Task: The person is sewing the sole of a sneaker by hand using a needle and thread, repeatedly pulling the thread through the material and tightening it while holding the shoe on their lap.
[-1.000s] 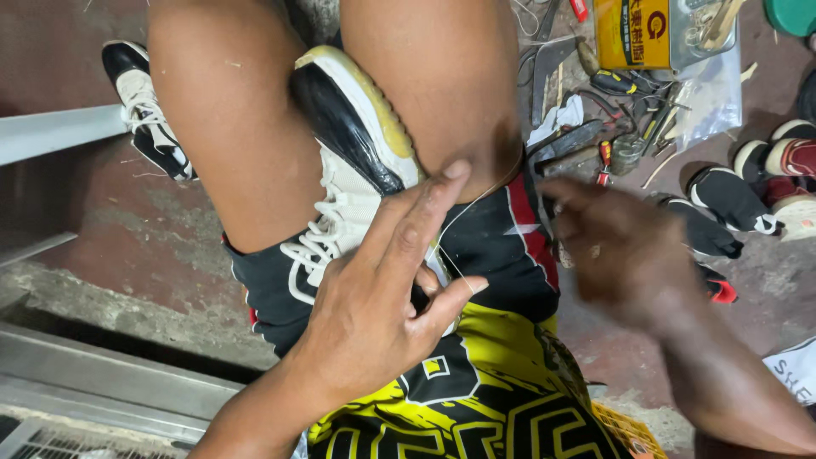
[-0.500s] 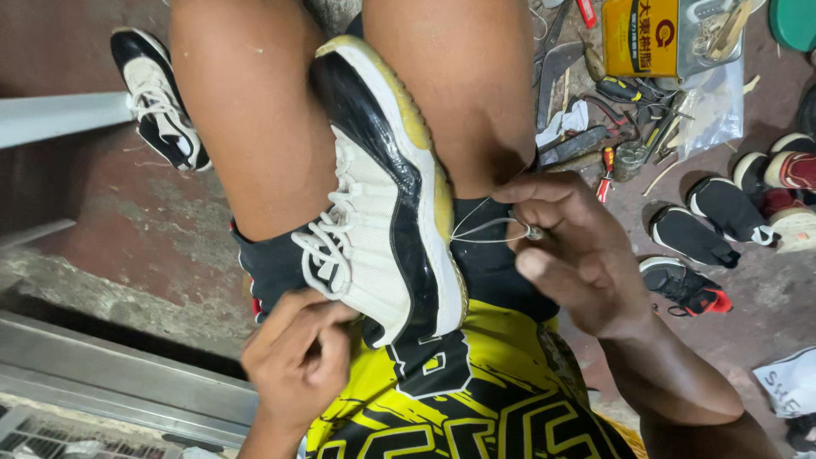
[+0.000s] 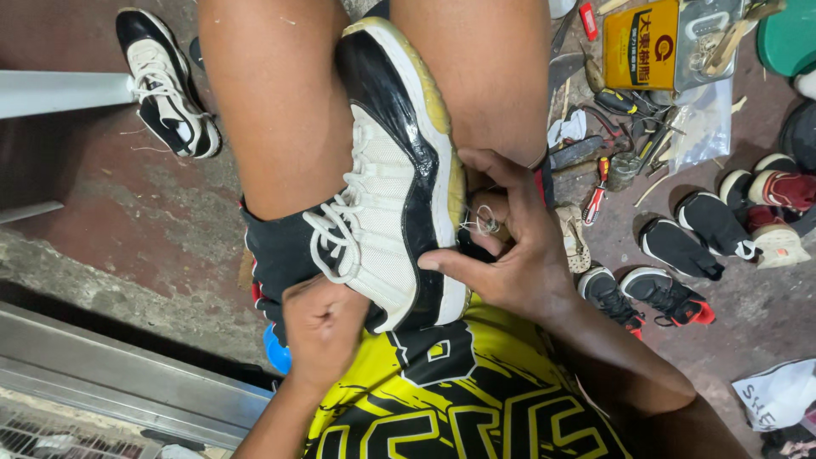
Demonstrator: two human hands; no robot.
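Observation:
A black and white sneaker with a yellowed sole lies on its side between my knees. My left hand is closed at the sneaker's heel end, fingers tucked inside or under it. Against the sole edge rests my right hand, thumb pressed on the black side. A loop of thin white thread is pinched in those fingers. Whether a needle is there is not visible.
A matching sneaker lies on the red floor at upper left. A yellow tin, hand tools and a clear plastic bag lie at upper right. Several small shoes sit at right. A metal rail runs at lower left.
My left hand has dropped from over the sneaker to its heel end and closed. My right hand has moved in against the sole with the thread. The sneaker now lies with its side fully showing.

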